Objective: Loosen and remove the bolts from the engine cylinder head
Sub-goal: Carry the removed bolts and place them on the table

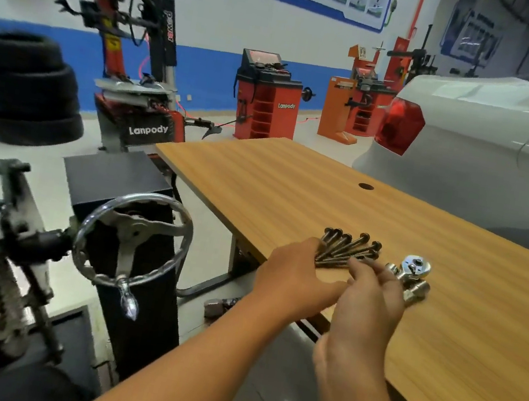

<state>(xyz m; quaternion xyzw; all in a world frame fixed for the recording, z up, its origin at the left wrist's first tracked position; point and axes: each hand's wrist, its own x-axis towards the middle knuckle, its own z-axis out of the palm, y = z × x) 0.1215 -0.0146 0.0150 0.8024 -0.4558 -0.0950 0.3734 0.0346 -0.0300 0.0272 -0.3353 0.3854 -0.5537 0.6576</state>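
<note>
Wooden worktop point(293, 184) holds a bunch of dark bolts point(347, 250) near its left edge. They lie side by side in a fan, heads pointing away from the person. The left hand point(296, 274) rests at the near ends of the bolts, fingers reaching onto them; it looks like it touches them, but I cannot tell if it grips any. The right hand point(369, 303) is just beside them with its fingers spread loosely, holding nothing. A shiny ratchet point(412, 275) lies on the worktop just right of the bolts, partly hidden by the right hand's fingers. Left of the worktop stands a shiny hand wheel point(132, 238) on a blurry engine stand point(0, 262). A white car point(490, 142) sits behind the far edge.
</note>
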